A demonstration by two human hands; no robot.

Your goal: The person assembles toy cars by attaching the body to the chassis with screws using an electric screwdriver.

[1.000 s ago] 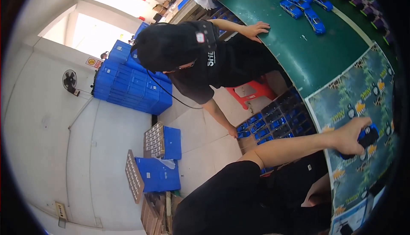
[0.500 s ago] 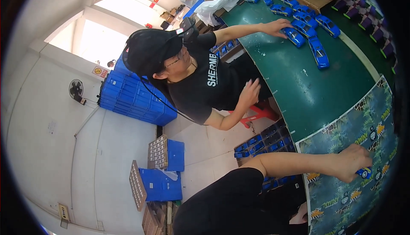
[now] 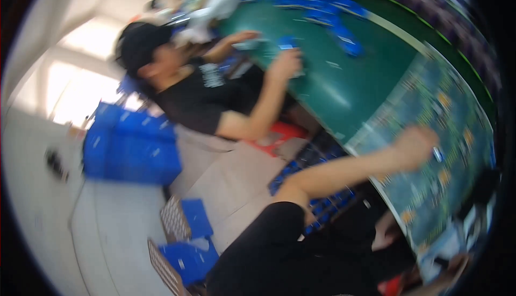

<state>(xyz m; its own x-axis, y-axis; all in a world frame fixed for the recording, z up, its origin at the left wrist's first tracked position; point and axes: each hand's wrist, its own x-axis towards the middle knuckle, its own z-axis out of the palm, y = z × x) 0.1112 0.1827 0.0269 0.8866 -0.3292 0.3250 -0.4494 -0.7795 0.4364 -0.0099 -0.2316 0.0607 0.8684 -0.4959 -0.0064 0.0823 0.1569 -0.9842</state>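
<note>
Green patterned mat (image 3: 430, 199): over it I note the left hand (image 3: 414, 148) grasping a small shiny object (image 3: 438, 154), blurred; right hand's grip, cannot tell.

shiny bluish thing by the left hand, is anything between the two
Nothing visible: the shiny bluish thing shows directly beside the left hand, over the patterned mat, with no other object between. Blur leaves it unclear whether it is gripped.

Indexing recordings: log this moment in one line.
left hand: gripping small shiny object over patterned mat; right hand: not discernible; co-worker's hand: at blue item; view: blurred
</note>
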